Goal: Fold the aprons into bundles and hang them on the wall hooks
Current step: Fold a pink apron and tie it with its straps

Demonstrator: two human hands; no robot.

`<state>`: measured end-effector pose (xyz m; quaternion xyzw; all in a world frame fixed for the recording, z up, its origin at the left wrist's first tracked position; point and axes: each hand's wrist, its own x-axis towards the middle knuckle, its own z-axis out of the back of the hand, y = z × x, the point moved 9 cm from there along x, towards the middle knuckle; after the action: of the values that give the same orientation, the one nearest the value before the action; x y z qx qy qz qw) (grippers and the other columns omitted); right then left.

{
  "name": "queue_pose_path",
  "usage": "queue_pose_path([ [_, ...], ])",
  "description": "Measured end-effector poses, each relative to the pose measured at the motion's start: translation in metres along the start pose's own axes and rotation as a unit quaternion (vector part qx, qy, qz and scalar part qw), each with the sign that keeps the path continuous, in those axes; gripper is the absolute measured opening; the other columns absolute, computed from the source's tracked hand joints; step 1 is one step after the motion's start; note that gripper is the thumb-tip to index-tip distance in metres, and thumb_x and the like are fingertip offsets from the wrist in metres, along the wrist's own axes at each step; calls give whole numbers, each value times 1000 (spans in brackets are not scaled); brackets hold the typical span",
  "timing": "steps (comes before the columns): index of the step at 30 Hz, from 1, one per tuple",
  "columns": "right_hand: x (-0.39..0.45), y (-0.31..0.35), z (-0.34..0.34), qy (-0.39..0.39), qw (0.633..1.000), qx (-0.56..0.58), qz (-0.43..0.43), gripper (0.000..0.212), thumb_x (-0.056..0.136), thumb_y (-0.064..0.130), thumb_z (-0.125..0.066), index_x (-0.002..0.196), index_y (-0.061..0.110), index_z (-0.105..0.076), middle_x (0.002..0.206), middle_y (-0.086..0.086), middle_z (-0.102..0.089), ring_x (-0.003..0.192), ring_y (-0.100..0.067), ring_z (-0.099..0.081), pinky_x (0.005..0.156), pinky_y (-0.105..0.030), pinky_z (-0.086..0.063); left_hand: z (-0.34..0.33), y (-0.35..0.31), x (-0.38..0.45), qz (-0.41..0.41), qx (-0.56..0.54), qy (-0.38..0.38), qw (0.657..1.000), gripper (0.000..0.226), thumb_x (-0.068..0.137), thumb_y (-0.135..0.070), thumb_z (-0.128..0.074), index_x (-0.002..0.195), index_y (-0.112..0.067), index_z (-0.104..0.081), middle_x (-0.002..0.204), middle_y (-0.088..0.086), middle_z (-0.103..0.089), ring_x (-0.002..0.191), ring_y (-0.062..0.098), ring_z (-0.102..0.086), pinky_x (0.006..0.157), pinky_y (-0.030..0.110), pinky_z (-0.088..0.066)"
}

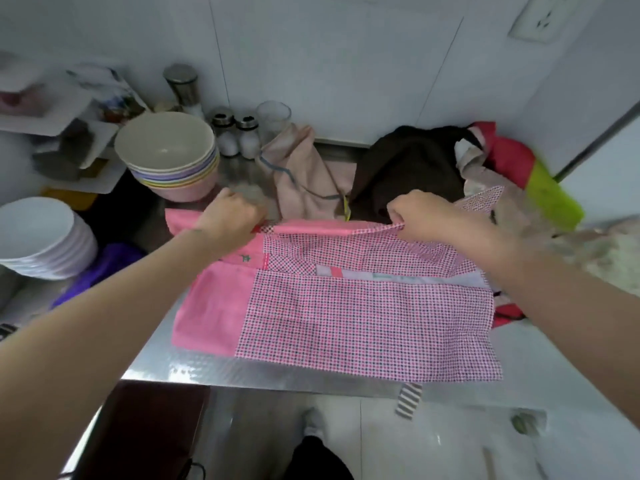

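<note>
Now both hands, left (231, 210), right (429, 216), arms outstretched, gripping pink apron's (363, 317) far edge.

left arm (104, 306): bare to past the elbow, no sleeve, enters from 8 o'clock | right arm (561, 306): bare, no sleeve, enters from 4 o'clock | wrists: no watch or bracelet visible | 6 o'clock: dark trouser leg (317, 459), grey shoe (313, 422)

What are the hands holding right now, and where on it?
Both hands grip the pink checked apron along its far edge: the left hand at the far left corner, the right hand near the far right end.
</note>
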<state>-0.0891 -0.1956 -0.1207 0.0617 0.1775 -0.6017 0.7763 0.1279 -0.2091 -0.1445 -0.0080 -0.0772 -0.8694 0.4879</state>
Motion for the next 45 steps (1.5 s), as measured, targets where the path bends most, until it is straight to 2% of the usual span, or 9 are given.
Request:
queue_pose_path([
  [2,-30,12,-14,-3,1000,11,-11,17,87,9,-52,74,18,-45,89,-8,-50,79,-26,-51,67,-34,-42,-16,-12,-26,-26,38,48,998,12,75,-12,-66,86,-10,-63,87,10,-68,87,29,-65,77,34,-38],
  [5,-66,35,-54,-9,999,-40,-12,16,91,14,-49,106,12,-56,107,-13,-59,98,-32,-60,74,-37,-45,-28,-40,-63,-90,54,41,994,30,44,-10,-85,58,-17,-60,55,0,-62,52,18,-62,57,25,-45],
  [6,-73,42,-71,1,998,-57,-7,23,91,13,-47,114,10,-54,112,-12,-60,105,-32,-60,79,-38,-46,-35,-48,-72,-103,65,50,991,30,45,-12,-86,60,-18,-61,57,-1,-63,53,16,-63,57,25,-47],
  [8,-85,56,-106,23,997,-71,-7,29,93,7,-42,121,8,-50,118,-12,-60,110,-32,-59,85,-40,-47,-61,-60,-91,-92,82,131,984,17,77,-19,-69,93,-18,-63,95,0,-68,91,17,-64,83,30,-45],
  [11,-88,62,-145,26,997,-74,-25,33,92,1,-37,124,7,-47,116,-9,-63,109,-27,-61,87,-38,-48,-105,-63,-113,-61,113,269,955,34,94,-22,-45,127,-16,-46,133,3,-49,124,23,-45,102,35,-33],
  [20,-96,63,-189,94,994,-50,-31,31,89,-8,-42,115,6,-53,109,-11,-62,100,-25,-60,79,-34,-47,-130,-59,-133,-63,-21,383,921,23,82,-25,-63,101,-13,-58,106,2,-60,101,22,-57,87,34,-50],
  [28,-92,62,-182,98,990,-90,-37,30,88,-6,-44,111,8,-57,113,-9,-61,107,-26,-54,91,-36,-40,-130,-63,-139,-71,-78,364,925,19,79,-30,-64,85,-20,-49,91,-3,-53,85,17,-50,82,33,-50],
  [37,-106,62,-164,3,992,-128,-8,28,87,-2,-45,102,16,-61,101,-1,-66,99,-21,-58,92,-33,-32,-123,-81,-140,-94,9,363,927,31,82,-37,-64,106,-19,-57,106,-1,-58,101,18,-52,90,34,-34],
  [45,-116,61,-199,80,989,-120,-41,28,89,4,-49,114,14,-56,113,-4,-62,110,-23,-50,99,-39,-28,-123,-87,-140,-84,18,358,930,28,84,-34,-64,105,-16,-58,109,2,-58,103,20,-52,93,35,-35],
])
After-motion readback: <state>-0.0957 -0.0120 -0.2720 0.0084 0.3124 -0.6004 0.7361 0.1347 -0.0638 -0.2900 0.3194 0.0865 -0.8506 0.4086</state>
